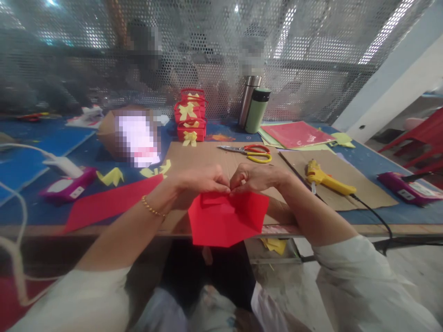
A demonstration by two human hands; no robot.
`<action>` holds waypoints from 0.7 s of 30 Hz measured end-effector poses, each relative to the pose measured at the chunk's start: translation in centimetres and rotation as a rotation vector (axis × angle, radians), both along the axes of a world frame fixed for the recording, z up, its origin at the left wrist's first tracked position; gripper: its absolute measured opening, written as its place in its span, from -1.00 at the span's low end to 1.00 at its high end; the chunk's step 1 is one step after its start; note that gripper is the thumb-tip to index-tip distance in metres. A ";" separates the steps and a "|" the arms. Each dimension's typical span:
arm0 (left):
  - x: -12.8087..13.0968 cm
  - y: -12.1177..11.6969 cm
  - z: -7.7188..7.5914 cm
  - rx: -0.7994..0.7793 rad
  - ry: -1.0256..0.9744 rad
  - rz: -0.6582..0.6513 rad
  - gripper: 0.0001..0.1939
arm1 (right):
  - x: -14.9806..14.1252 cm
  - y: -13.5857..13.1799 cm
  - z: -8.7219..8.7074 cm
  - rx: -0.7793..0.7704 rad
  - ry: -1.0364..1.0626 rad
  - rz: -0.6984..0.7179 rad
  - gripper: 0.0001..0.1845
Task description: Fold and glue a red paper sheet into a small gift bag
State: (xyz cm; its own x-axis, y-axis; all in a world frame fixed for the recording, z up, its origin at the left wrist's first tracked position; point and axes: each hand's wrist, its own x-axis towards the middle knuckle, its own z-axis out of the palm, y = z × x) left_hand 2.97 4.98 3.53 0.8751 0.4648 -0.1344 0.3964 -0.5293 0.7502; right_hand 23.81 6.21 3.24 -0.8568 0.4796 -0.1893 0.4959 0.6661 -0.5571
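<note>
A folded piece of red paper [226, 221] hangs over the table's near edge, creased into several panels. At its upper edge my left hand [204, 178] pinches it, fingers closed. Right beside it my right hand [254, 177] grips the same edge, thumbs almost touching. Just beyond the hands lie scissors [247, 151] with red and yellow handles on a brown cardboard sheet [194, 154]. Left of my left forearm rests a flat red paper strip [110, 205]. Yellow paper pieces [155, 169] lie near it.
Small red boxes with yellow bows [190, 115] stand at the back, with a green bottle [258, 110] and a steel flask [248, 101] beside them. A yellow glue gun [327, 179] with a black cord lies at right. A lit phone [138, 138] leans at left.
</note>
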 end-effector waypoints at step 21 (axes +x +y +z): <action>-1.9 1.0 1.5 -0.049 0.157 0.027 -0.74 | 0.5 -0.2 0.6 -0.060 -0.018 0.031 -0.61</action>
